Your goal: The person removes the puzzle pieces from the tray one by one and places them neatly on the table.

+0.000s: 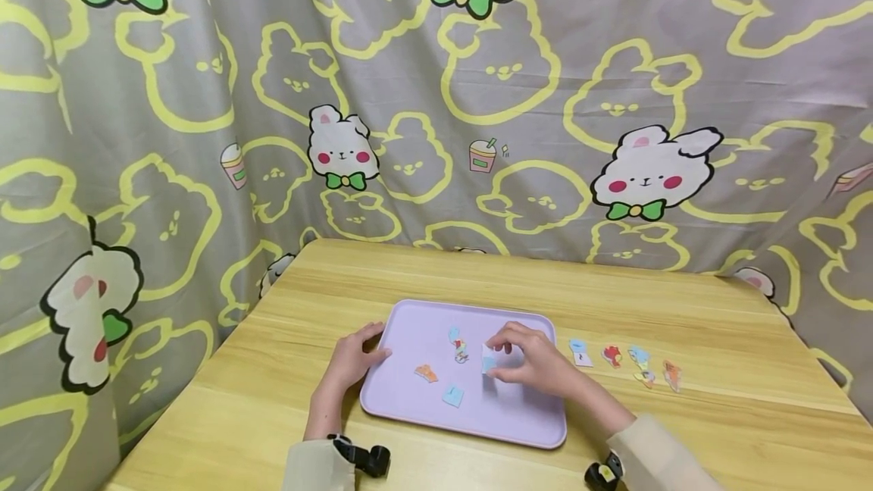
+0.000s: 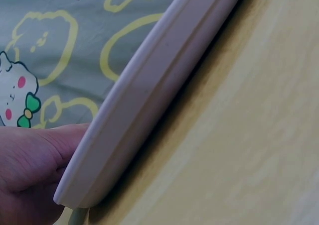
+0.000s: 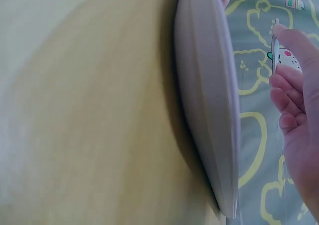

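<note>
While between right fingers (image 1: 513,336), card (image 1: 487,364) illegible

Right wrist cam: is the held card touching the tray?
No, the right hand pinches the card clear of the tray, with curtain showing between them.

Head view: the right hand (image 1: 535,362) covers part of the card (image 1: 487,364) it pinches. Details on the pieces (image 1: 426,373) and the mark on the blue square (image 1: 453,395) are too small to read. The lower edge cuts off the left sleeve (image 1: 317,467), right sleeve (image 1: 661,457) and table (image 1: 491,468).

Left wrist view: the tray (image 2: 144,90) hides finger ends of the left hand (image 2: 32,170); the left edge crops that hand.

Right wrist view: the table is blurred; the right edge crops the right hand.
</note>
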Available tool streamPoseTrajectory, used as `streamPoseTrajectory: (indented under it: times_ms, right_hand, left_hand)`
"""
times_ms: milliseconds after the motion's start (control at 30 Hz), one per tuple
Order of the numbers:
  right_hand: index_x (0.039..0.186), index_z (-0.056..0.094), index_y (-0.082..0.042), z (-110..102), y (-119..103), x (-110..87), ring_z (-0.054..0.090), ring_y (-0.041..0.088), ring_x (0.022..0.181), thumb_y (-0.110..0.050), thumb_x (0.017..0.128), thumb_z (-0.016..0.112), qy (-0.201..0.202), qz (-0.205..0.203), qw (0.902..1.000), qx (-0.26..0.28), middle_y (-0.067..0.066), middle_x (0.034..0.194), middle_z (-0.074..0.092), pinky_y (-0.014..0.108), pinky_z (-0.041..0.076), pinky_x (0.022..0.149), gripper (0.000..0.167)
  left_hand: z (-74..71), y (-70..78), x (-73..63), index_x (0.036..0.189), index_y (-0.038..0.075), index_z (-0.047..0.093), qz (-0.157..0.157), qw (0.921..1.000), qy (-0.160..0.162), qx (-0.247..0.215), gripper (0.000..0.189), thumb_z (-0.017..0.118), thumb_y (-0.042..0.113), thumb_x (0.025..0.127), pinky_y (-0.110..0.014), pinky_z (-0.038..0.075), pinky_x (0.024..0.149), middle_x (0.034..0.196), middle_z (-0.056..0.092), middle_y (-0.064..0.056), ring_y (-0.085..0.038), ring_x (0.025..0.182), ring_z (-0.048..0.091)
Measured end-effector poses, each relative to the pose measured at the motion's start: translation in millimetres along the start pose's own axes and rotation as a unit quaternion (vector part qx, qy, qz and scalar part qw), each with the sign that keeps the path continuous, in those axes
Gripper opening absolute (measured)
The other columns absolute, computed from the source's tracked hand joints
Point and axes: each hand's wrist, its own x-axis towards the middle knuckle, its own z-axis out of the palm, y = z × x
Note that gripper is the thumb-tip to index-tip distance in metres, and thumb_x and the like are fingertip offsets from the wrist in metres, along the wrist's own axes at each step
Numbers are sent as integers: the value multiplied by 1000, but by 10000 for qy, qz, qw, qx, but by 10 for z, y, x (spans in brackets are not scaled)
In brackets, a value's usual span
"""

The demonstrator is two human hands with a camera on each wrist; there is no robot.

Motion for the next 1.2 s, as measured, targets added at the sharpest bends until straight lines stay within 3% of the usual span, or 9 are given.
streamPoseTrajectory:
  times_ms: [633, 1000, 1200]
  right_hand:
    - [99, 70, -12, -210, 21, -258, 55, 7, 79, -20, 73, 86, 13, 417, 9980, -474, -6, 90, 64, 19, 50, 66, 32]
    - [96, 70, -10, -386, 71, -513, 56, 6, 77, -17, 70, 87, 192, 156, 9966, -782, -6, 87, 64, 16, 50, 65, 32]
    - [96, 70, -11, -489, 67, -671, 56, 7, 77, -17, 70, 87, 140, 230, 9967, -771, -7, 88, 64, 16, 51, 65, 31]
  left_hand:
    - [-1, -5, 5, 138, 6, 56, -58, 9999, 3, 106, 51, 70, 16, 90, -54, 34, 117, 147, 48, -22, -41, 141, 40]
    - [6, 5, 2, 139, 7, 56, -84, 9999, 7, 103, 51, 70, 16, 90, -55, 34, 117, 148, 47, -22, -41, 141, 39]
    - [4, 10, 1, 139, 7, 55, -101, 9999, -21, 103, 51, 69, 16, 91, -55, 34, 117, 148, 47, -22, -41, 141, 38]
